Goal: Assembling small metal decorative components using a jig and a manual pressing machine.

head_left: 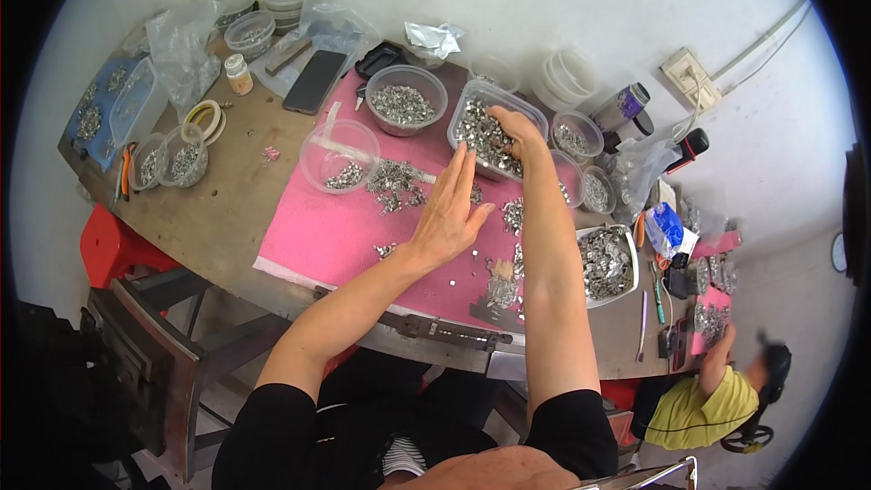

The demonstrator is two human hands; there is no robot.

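My right hand [517, 133] reaches into a rectangular clear plastic tub [535, 112] at the back of the pink mat. Its fingers curl down among the small silvery metal pieces [481, 131] there, with the fingertips partly hidden. My left hand [451, 211] is open, fingers straight and together, thumb apart. Its fingertips point at the tub's near left corner, and nothing is in it. Left of this hand lies a loose heap of metal pieces [396, 185] on the mat. Beside the heap, a round clear bowl [313, 163] contains a few more.
Round tubs of metal parts, including a full one [406, 75], line the back. A white tray of parts [630, 287] lies right of my right forearm. A black phone [316, 82], tape rolls [216, 122] and orange pliers [125, 172] lie left. Far right, a person in yellow [703, 410] works.
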